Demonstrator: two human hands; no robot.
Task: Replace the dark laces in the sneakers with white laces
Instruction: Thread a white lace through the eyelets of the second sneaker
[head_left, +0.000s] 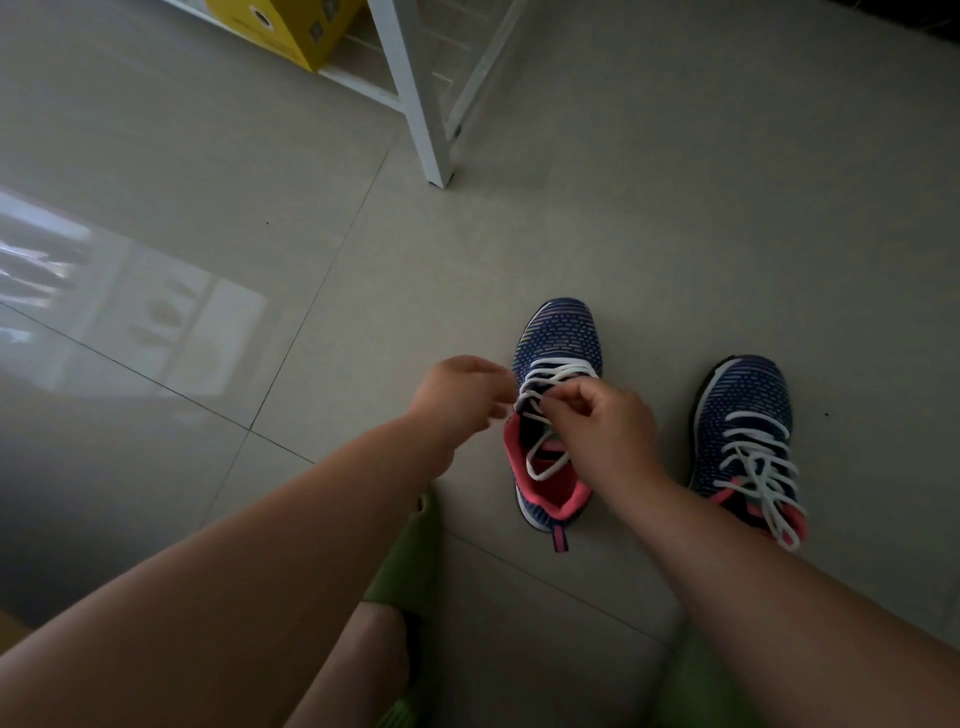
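— What did the room look like from where you stood?

— Mostly pale tiled floor (649, 218), glossy enough to carry a window's reflection on one side. A white rack (415, 98) stood at the far end with a yellow box (291, 31) on its bottom shelf. The person sat low, both bare forearms stretched out over the tiles, and something green (410, 561) lay by their knee; I couldn't tell what it was.

— And the shoes?

— Two dark blue knit sneakers with pink lining, toes pointing away from the person, set apart on the floor. The right sneaker (743, 436) sat by itself, fully threaded with a white lace (758, 462), the ends trailing loose over the heel. The left sneaker (556, 410) was under the hands, and the white lace in it (558, 371) crossed only the eyelets near the toe, with a slack loop hanging into the opening.

— What were the hands doing?

— Both were at that shoe's tongue. The right hand (605, 426) had its fingers curled, pinching the lace above the tongue. The left hand (460, 395) was closed at the shoe's edge, and it seemed to hold the other strand, though the blur hid its fingertips.
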